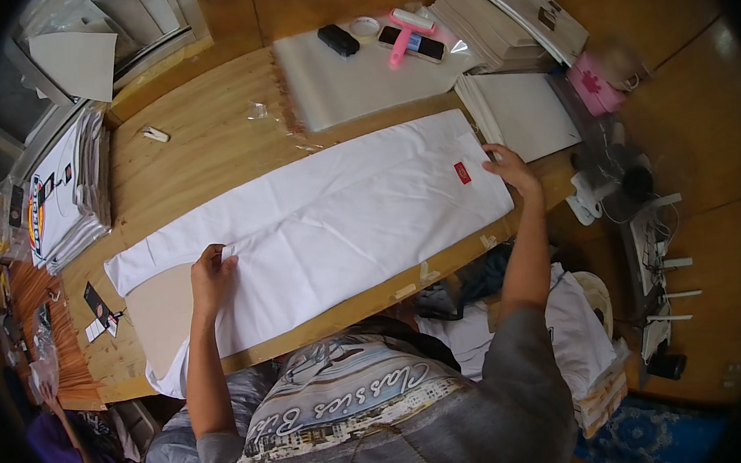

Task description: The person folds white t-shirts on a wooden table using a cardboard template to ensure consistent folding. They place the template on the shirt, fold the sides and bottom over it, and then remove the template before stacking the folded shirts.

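Observation:
A white T-shirt (pixel 343 216) lies across the wooden table (pixel 192 171), its far side folded over lengthwise. Under its left end, a flat beige board (pixel 161 311) shows between the fabric edges. My left hand (pixel 211 279) is closed, fingertips pinching the fabric beside that board. At the shirt's right end, my right hand (pixel 515 170) has its fingers and thumb on the edge, gripping it. Just left of those fingers is a small red label (pixel 462 173) on the cloth. A black hang tag (pixel 98 303) with white tags rests left of the board.
Clear plastic bags (pixel 324 83) lie at the back under a pink lint roller (pixel 402 44), a phone (pixel 431 48) and a black case (pixel 338 40). White sheets (pixel 531 110) are stacked back right, bagged shirts (pixel 72 194) at left. Another person's arm (pixel 68 429) shows lower left.

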Available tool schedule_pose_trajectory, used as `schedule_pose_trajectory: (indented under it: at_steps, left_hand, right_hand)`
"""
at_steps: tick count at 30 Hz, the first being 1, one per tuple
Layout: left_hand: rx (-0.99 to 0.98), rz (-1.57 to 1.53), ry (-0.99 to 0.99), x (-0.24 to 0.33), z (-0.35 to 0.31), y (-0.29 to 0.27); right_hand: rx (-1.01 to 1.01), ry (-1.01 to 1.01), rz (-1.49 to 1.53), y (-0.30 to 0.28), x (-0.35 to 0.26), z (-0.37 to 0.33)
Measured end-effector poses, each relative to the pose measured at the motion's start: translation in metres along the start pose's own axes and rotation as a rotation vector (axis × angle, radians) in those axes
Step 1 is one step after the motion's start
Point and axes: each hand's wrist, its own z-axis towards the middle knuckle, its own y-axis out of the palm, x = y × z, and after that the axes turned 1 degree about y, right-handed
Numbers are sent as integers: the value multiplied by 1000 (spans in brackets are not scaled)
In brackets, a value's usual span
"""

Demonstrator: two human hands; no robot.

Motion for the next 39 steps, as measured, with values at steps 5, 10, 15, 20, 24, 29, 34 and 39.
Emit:
schedule_pose_trajectory:
  at_steps: [5, 10, 15, 20, 24, 29, 34, 39]
  left_hand:
    - [1, 27, 54, 0, 8, 6]
    - [46, 26, 84, 5, 0, 10]
    - [54, 50, 254, 8, 6, 9]
    - [55, 60, 247, 8, 7, 9]
    - [88, 169, 231, 6, 9, 11]
    - [118, 246, 307, 9, 10, 17]
    - [122, 250, 316, 5, 11, 14]
    - [-100, -34, 36, -24, 47, 11]
  right_hand:
    - [-230, 17, 102, -27, 52, -44]
    - [-97, -39, 234, -21, 60, -71]
    - [281, -91, -289, -10, 36, -52]
    - [630, -31, -597, 35, -19, 12]
    - [662, 231, -639, 43, -43, 17]
    - [996, -35, -906, 85, -35, 9]
    - [258, -722, -761, 185, -46, -62]
    - [617, -532, -807, 113, 1, -20]
